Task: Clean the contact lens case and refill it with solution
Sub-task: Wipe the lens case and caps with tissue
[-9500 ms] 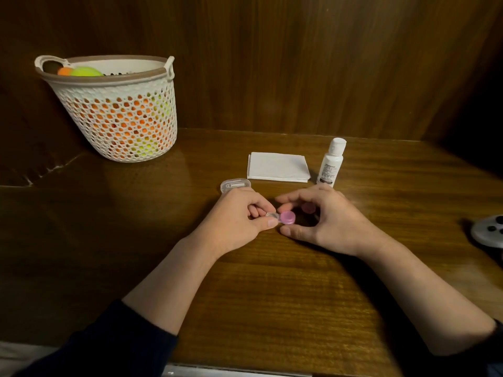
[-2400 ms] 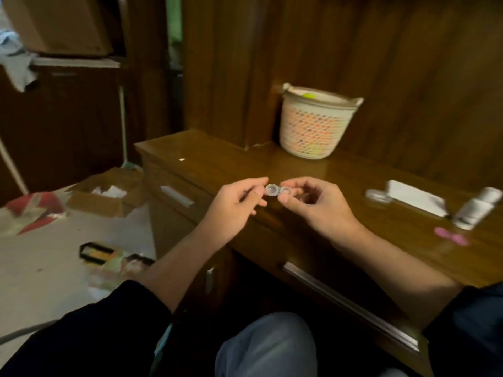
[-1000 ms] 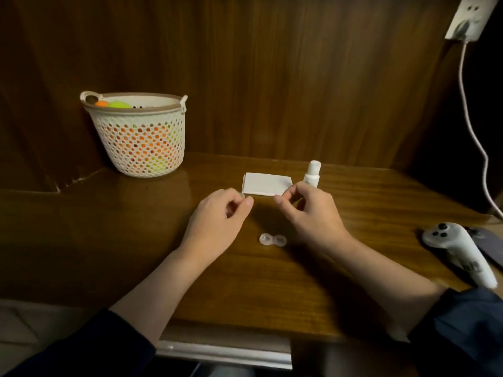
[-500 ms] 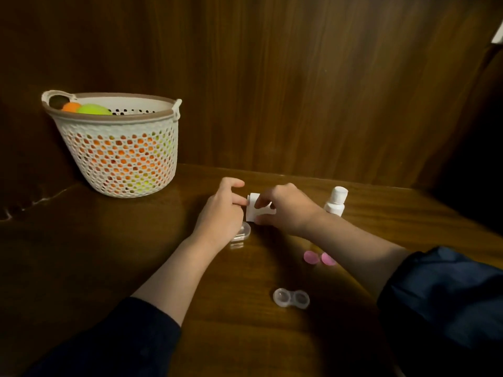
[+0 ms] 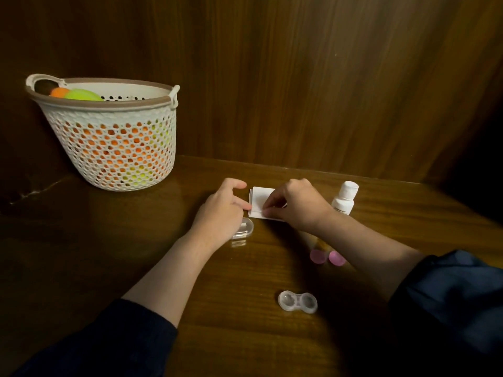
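Both of our hands are at the folded white tissue (image 5: pixel 260 201) near the back of the dark wooden table (image 5: pixel 109 254). Our right hand (image 5: pixel 298 204) pinches the tissue's near edge between thumb and curled fingers, and our left hand (image 5: pixel 221 213) has its fingertips against the tissue's left edge, thumb raised above; we cannot tell whether the left hand actually grips it or only steadies it. Under the heel of our left hand lies a small clear plastic box (image 5: pixel 243 229), partly hidden.

Closer to us, well apart from both hands, the clear twin-well contact lens case (image 5: pixel 298 302) rests on the table with both wells uncovered. Its two round pink caps (image 5: pixel 328 257) lie side by side just beside our right forearm, between the case and the small white solution bottle (image 5: pixel 344 198), which stands upright with its cap on, just right of our right hand.

At the back left stands a white perforated plastic basket (image 5: pixel 114 148) with a brown rim, holding orange and yellow-green objects. Dark sleeves cover both our forearms near the elbow.
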Action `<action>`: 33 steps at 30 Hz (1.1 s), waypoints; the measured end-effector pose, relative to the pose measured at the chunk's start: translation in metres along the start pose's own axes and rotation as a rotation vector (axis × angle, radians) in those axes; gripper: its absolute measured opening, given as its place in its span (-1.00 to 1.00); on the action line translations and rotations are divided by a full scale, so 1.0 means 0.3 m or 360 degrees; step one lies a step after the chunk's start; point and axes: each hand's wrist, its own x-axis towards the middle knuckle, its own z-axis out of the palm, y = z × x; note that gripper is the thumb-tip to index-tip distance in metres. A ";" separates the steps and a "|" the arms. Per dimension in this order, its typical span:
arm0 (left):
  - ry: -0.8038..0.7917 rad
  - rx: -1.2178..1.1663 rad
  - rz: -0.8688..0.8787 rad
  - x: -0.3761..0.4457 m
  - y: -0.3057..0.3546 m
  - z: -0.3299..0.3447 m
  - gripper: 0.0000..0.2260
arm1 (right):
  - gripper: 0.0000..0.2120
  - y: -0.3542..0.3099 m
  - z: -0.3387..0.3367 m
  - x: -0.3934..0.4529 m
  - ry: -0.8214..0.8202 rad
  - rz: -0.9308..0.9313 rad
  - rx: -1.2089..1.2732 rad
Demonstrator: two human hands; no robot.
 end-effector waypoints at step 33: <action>-0.0139 -0.0223 -0.0033 0.002 0.005 0.009 -0.68 | -0.55 -0.015 0.028 0.134 -0.0103 0.0377 0.0054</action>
